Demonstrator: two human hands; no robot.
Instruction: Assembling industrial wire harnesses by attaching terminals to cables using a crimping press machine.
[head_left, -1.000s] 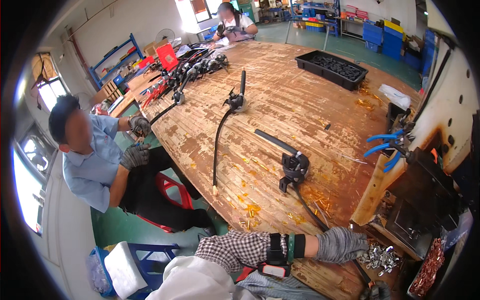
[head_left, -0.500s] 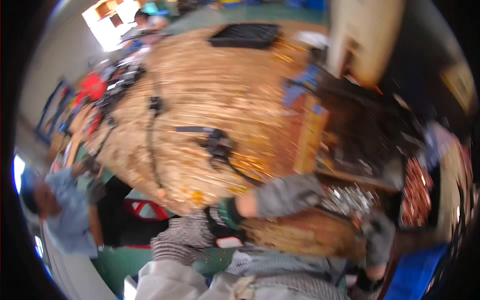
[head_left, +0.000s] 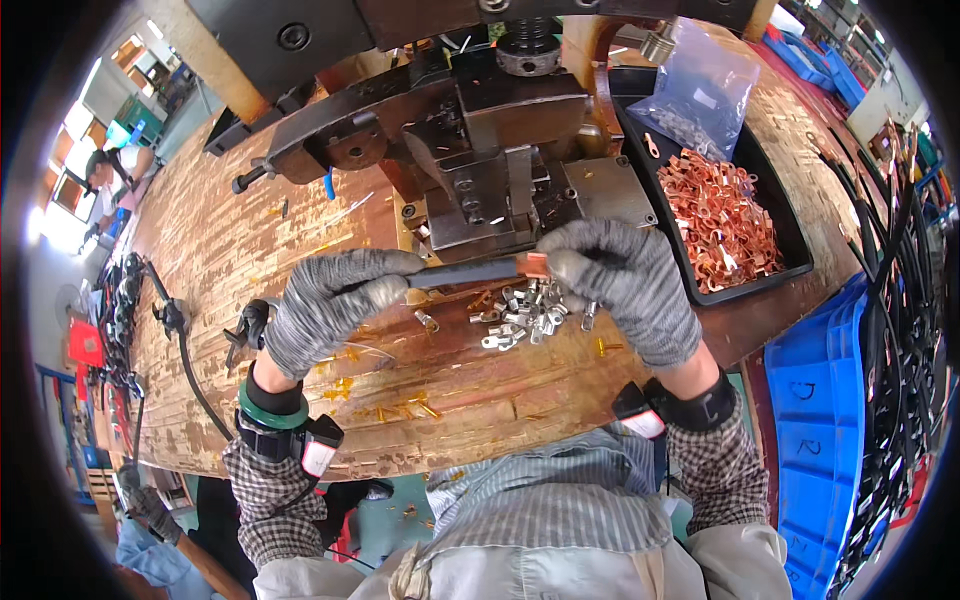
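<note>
A short black cable (head_left: 462, 272) with a copper-coloured end (head_left: 533, 264) is held level between my two gloved hands, just in front of the press. My left hand (head_left: 335, 305) is closed on its black sleeve. My right hand (head_left: 635, 290) pinches at the copper end, its fingertips hiding part of it. Below the cable lies a loose pile of silver cable lugs (head_left: 525, 318) on the wooden table. One silver lug (head_left: 590, 316) shows just under my right fingers; whether they touch it I cannot tell.
The dark metal press (head_left: 480, 190) stands directly ahead. A black tray (head_left: 800, 262) of copper lugs (head_left: 725, 215) and a clear bag (head_left: 700, 90) sits at the right. Beyond it are a blue bin (head_left: 820, 440) and black cables (head_left: 900, 300). A co-worker's gloved hand (head_left: 152, 510) shows lower left.
The view has swung round from a blurred look across the table to face the press. My hands, earlier low at the near edge, now hold the cable out in front.
</note>
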